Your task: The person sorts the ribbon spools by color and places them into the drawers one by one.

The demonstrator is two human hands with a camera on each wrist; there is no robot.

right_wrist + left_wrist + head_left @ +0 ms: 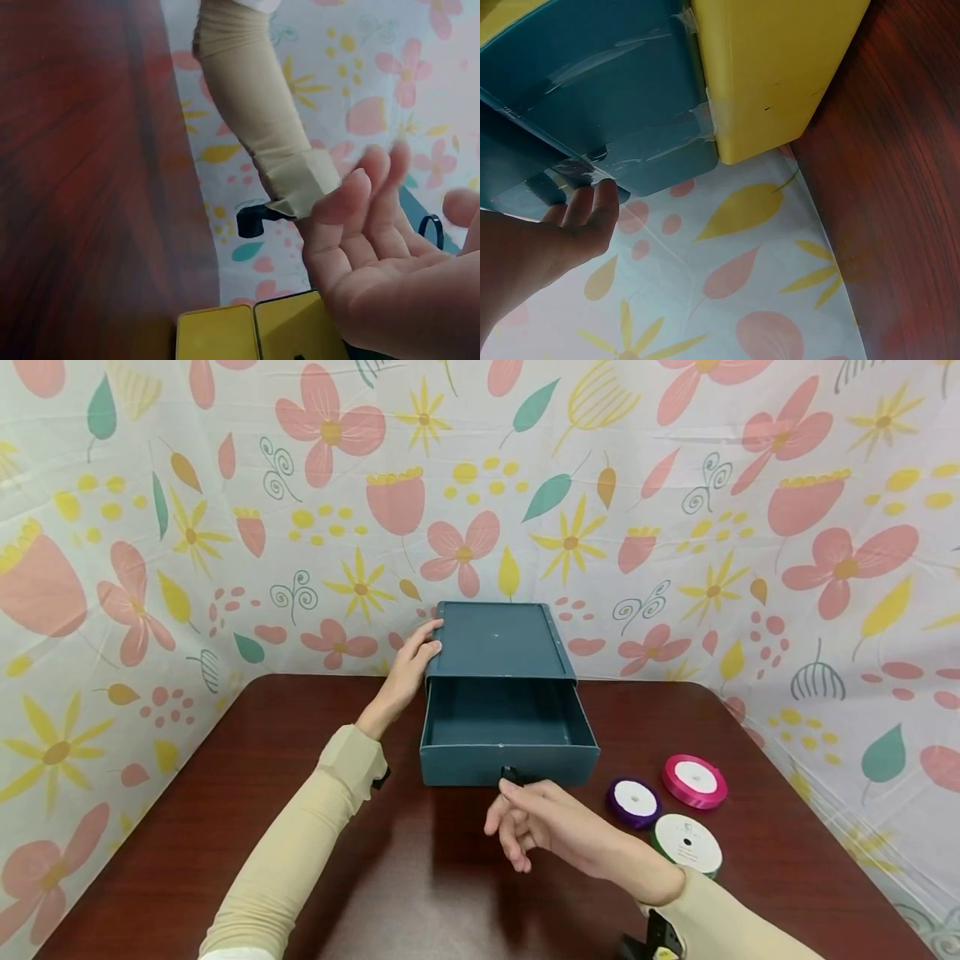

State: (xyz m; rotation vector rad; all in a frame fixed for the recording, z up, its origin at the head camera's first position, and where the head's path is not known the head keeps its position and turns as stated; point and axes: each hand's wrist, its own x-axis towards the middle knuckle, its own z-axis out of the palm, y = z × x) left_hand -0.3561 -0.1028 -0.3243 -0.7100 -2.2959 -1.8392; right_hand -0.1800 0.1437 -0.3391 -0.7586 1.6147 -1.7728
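A dark blue drawer unit (495, 639) stands at the back of the table with its drawer (465, 766) pulled out, and the part of the drawer's inside that shows holds nothing. My left hand (408, 672) rests its extended fingers on the unit's left side, near the back. In the left wrist view its fingertips lie against the taped blue wall (630, 105). Just before the drawer front, my right hand (562, 827) hangs with loosely bent fingers and nothing held. Its thumb is close to the small black pull loop (432, 229), which shows between thumb and fingers in the right wrist view.
Yellow boxes (217, 335) sit under the blue unit in the wrist views. Right of the drawer lie a purple ribbon spool (634, 802), a pink ribbon spool (695, 781) and a white-faced green spool (687, 843). A flowered cloth (465, 485) hangs behind the table (405, 893).
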